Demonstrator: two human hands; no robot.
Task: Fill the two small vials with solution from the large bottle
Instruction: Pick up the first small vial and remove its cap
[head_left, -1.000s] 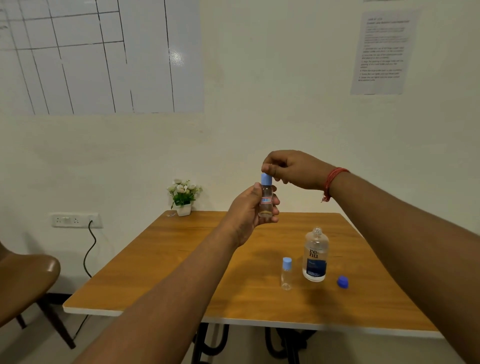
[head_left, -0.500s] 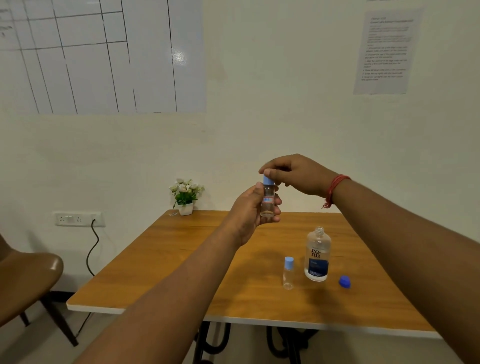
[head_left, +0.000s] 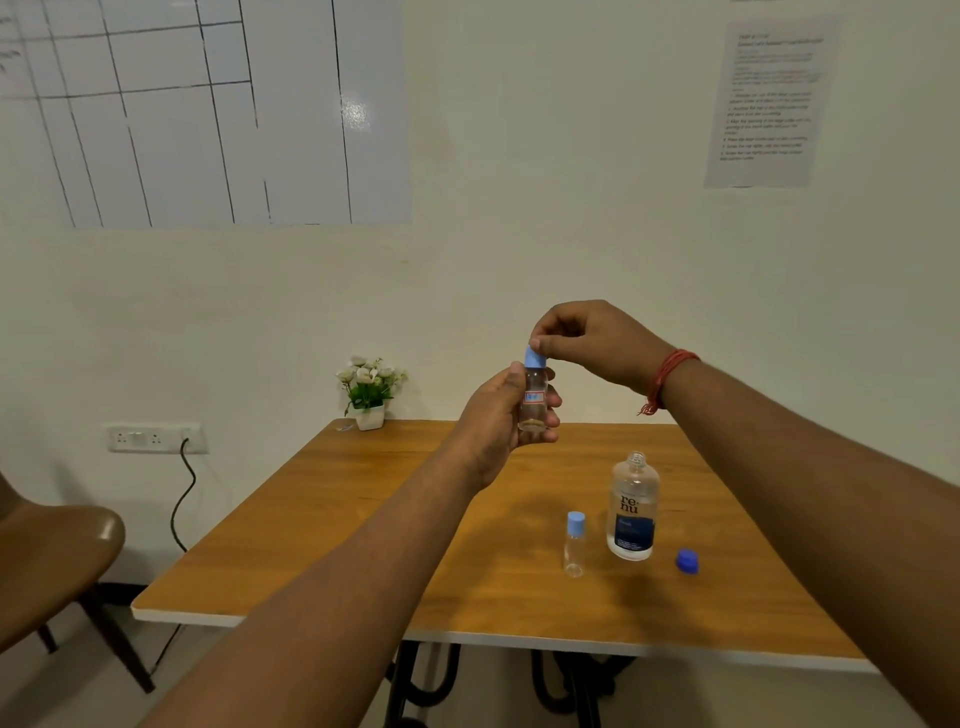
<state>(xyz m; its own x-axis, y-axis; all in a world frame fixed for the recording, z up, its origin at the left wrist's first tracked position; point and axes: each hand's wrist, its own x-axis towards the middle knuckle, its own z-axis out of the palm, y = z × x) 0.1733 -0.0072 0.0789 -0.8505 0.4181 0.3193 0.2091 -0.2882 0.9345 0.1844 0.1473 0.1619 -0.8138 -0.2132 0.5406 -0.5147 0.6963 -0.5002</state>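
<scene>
My left hand (head_left: 493, 421) grips a small clear vial (head_left: 534, 397) upright above the table. Its light blue cap (head_left: 534, 358) is pinched from above by my right hand (head_left: 592, 340). A second small vial (head_left: 574, 544) with a light blue cap stands on the wooden table (head_left: 363, 519). Just right of it stands the large clear bottle (head_left: 632, 506) with a dark blue label, its neck uncapped. The bottle's dark blue cap (head_left: 687, 561) lies on the table to the right of the bottle.
A small potted plant (head_left: 370, 391) sits at the table's far left corner by the wall. A brown chair (head_left: 52, 561) stands left of the table. A wall socket with a black cable (head_left: 182, 499) is behind it.
My right hand's fingers have shifted around the held vial's cap, with the thumb now at the front. The left hand and vial stay at about the same height.
</scene>
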